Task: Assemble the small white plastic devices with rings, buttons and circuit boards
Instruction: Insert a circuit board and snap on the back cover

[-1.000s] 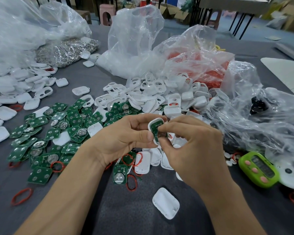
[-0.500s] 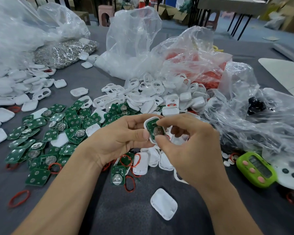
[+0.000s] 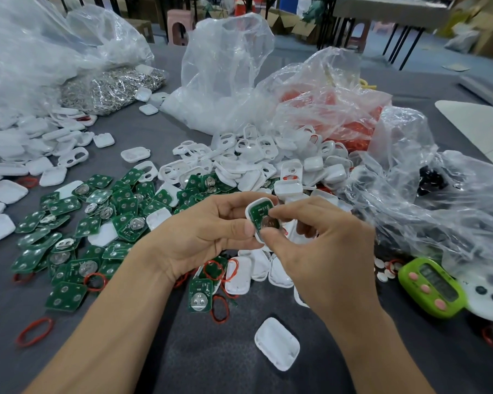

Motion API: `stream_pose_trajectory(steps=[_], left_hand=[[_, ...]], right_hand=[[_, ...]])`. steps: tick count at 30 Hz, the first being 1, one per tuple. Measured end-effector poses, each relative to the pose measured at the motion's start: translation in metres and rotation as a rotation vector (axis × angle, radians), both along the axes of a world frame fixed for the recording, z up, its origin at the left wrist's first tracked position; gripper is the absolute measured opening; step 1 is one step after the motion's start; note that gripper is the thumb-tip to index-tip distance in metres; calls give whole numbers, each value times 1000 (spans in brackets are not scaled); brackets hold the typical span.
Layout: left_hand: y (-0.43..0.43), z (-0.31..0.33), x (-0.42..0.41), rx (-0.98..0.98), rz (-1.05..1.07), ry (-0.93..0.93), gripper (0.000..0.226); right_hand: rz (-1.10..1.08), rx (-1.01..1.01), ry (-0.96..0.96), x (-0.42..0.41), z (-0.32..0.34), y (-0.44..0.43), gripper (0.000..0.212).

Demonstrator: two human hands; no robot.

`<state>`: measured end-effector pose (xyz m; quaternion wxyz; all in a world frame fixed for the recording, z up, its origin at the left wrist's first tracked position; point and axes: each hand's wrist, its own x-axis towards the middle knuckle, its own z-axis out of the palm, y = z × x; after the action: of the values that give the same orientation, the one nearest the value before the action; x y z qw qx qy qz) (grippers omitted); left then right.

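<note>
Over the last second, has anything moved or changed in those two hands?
Barely. The small white plastic shell tipped slightly, baring more of the green circuit board inside, and the right hand shifted its fingertips. The left hand still grips the shell; nothing was let go; the grey table's loose parts stayed put.

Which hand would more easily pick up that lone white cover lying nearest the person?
Probably the right hand: it only pinches the circuit board with its fingertips, and the white cover lies beside its wrist. The left hand grips the shell, so it is occupied.
</note>
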<state>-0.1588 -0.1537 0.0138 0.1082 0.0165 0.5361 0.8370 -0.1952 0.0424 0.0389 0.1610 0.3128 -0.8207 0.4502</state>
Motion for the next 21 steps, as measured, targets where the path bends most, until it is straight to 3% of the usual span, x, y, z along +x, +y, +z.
stream_pose_trajectory(steps=[5,17,21], left_hand=[[0,-1,0,-15,-24,16,64],[-2,-4,-1,-48,-29,14,71],[-2,-3,-1,-37,-28,13,72]], right_hand=[[10,9,14,1,0,0,23],[32,55,16,1,1,1,24],[75,-25,-135,-2,5,3,18]])
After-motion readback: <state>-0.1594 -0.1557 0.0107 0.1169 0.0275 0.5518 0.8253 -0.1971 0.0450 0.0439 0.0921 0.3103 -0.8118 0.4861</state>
